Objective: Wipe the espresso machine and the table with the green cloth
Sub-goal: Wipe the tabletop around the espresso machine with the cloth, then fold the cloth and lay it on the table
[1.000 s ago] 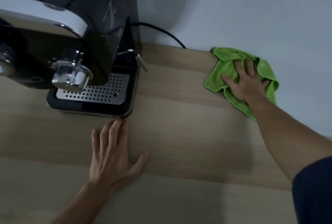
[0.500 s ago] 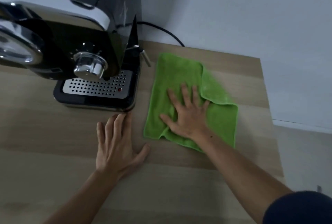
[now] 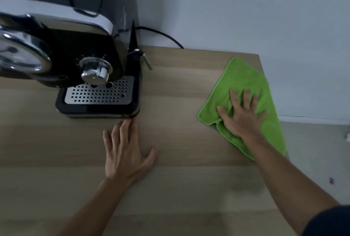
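Note:
A green cloth (image 3: pixel 242 80) lies spread on the wooden table (image 3: pixel 180 88) near its right edge, one side hanging slightly past that edge. My right hand (image 3: pixel 241 114) presses flat on the cloth with straight, spread fingers. My left hand (image 3: pixel 126 150) rests flat on the bare table, its fingertips just in front of the base of the black and chrome espresso machine (image 3: pixel 79 61). The machine stands at the back left, with a perforated metal drip tray (image 3: pixel 98 94) and a steam wand (image 3: pixel 145 61) on its right side.
A black power cable (image 3: pixel 166 37) runs from behind the machine along the white wall (image 3: pixel 246 8). The table's right edge drops to a grey floor (image 3: pixel 318 150). Bare wood stretches between the machine and the cloth.
My right hand slid the cloth from the far right corner to beside the machine, then back to the right edge. The left hand stayed planted on the table.

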Demonstrator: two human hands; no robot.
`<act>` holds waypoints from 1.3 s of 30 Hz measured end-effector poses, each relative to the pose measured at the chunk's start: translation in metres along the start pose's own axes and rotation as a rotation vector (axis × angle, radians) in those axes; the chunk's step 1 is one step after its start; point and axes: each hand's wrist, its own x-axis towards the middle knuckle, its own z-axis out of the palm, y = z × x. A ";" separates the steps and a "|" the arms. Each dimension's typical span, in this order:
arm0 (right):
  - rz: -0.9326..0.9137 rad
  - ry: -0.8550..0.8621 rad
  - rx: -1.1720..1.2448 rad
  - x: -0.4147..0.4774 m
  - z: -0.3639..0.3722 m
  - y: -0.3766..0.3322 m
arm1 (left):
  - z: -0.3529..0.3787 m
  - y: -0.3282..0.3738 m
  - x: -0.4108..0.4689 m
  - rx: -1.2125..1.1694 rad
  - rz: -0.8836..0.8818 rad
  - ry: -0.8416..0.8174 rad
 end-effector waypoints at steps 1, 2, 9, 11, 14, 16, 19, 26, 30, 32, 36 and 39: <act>-0.020 0.006 0.005 -0.012 0.004 -0.011 | -0.001 -0.001 0.000 -0.017 0.005 -0.005; -0.046 0.007 0.005 -0.026 0.009 -0.022 | -0.001 -0.003 -0.001 -0.042 0.008 -0.007; -0.314 0.026 0.040 -0.123 0.038 -0.109 | -0.012 -0.014 -0.002 -0.251 0.008 0.040; -0.404 0.017 0.057 -0.153 0.043 -0.119 | -0.019 -0.015 -0.001 -0.259 0.057 0.035; -0.514 -0.002 0.202 -0.185 0.043 -0.114 | -0.033 -0.007 0.004 -0.260 0.153 -0.038; -0.435 0.057 0.360 -0.183 0.032 -0.101 | -0.041 0.006 0.014 -0.239 0.211 -0.097; -0.208 0.225 0.421 -0.153 0.012 -0.072 | -0.048 0.034 0.039 -0.092 0.248 -0.183; -0.063 -0.007 0.124 -0.088 -0.016 -0.046 | -0.053 0.064 0.100 0.335 0.269 -0.240; -0.121 0.047 -0.020 -0.083 -0.018 -0.050 | -0.058 0.072 0.098 0.398 0.249 -0.236; -0.156 0.048 -0.127 -0.086 -0.021 -0.050 | -0.065 0.073 0.089 0.404 0.251 -0.222; -0.139 0.030 -0.158 -0.098 -0.036 -0.043 | -0.090 0.059 0.068 0.369 0.277 -0.192; -0.114 0.073 -0.013 -0.116 -0.052 -0.046 | -0.112 0.039 0.051 0.318 0.290 -0.131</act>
